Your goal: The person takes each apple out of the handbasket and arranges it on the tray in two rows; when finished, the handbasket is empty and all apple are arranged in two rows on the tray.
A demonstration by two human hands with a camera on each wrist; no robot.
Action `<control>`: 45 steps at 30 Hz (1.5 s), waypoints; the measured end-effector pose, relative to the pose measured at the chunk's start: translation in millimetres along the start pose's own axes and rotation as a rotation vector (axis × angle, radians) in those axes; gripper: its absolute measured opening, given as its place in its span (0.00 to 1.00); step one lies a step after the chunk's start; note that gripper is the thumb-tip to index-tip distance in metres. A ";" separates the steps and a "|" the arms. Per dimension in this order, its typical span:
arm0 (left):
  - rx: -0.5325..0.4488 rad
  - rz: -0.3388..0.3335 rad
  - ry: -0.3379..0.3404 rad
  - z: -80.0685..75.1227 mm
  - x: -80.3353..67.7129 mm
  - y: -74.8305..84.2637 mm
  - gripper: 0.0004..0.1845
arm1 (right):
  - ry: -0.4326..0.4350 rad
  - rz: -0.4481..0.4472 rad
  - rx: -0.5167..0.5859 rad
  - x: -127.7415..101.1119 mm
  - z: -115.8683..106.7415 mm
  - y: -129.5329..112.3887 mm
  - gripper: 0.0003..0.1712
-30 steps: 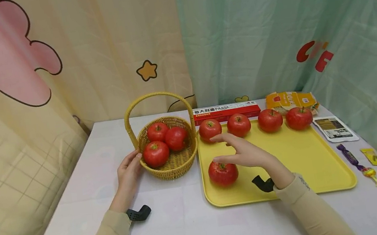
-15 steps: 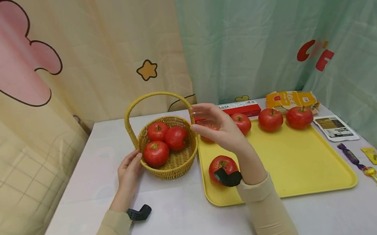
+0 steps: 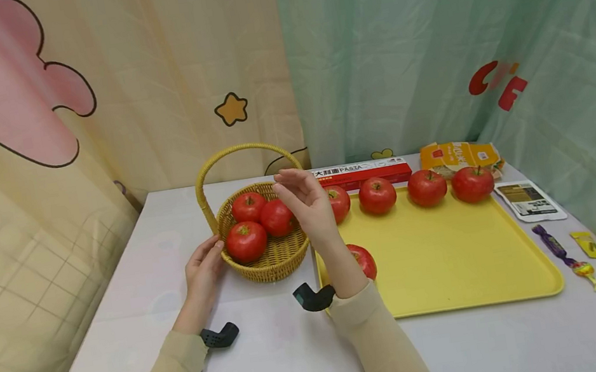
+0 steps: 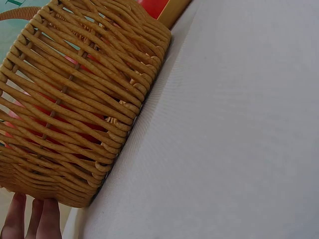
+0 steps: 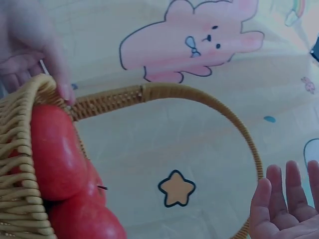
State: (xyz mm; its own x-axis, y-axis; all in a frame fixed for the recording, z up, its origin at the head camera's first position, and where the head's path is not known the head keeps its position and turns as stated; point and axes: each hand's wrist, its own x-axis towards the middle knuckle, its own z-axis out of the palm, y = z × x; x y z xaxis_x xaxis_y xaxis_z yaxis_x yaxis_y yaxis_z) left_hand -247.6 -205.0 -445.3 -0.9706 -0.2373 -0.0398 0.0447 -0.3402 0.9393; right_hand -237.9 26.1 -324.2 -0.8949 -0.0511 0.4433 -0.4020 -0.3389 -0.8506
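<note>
— Over by the wicker basket (image 3: 271, 241): left hand (image 3: 203, 276) flat against its near wall, fingers straight, likely steadying it. Three tomatoes (image 3: 257, 223) inside.

— And above the rim? Right hand (image 3: 303, 204) raised beside the handle, fingers relaxed, holding nothing.

— On the yellow tray (image 3: 458, 252): four tomatoes lined along the far edge, probably one more half hidden behind the right wrist.

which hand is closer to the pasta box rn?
Right. The right hand hovers open over the basket's right rim, just left of the pasta box. The left hand rests against the basket's far-left side.
</note>
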 end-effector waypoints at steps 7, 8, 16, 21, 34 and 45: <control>0.000 -0.013 0.002 -1.0 0.2 -1.1 0.18 | 0.044 0.008 -0.008 3.2 8.9 32.0 0.21; 0.001 -0.012 0.001 -1.1 0.2 -1.3 0.19 | 0.044 0.010 -0.013 2.8 10.2 35.1 0.22; 0.004 -0.013 0.003 -1.1 1.1 -1.6 0.18 | 0.070 0.027 -0.101 -0.5 18.3 53.0 0.23; 0.033 -0.025 0.017 -0.4 1.2 -1.1 0.20 | 0.050 0.063 -0.133 -2.3 20.5 65.1 0.27; 0.044 -0.013 0.036 1.0 0.6 -1.1 0.16 | 0.022 0.177 -0.196 -6.0 25.2 78.6 0.30; 0.028 -0.010 0.022 -0.2 1.2 -1.5 0.19 | 0.000 0.210 -0.279 -8.6 25.3 88.4 0.31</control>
State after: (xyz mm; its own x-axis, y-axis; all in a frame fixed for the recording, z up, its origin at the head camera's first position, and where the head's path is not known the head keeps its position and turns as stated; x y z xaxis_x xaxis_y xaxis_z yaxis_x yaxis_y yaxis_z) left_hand -248.7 -205.0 -446.8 -0.9654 -0.2544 -0.0568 0.0277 -0.3169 0.9481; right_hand -260.9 -27.2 -396.1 -0.9637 -0.0921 0.2507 -0.2469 -0.0510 -0.9677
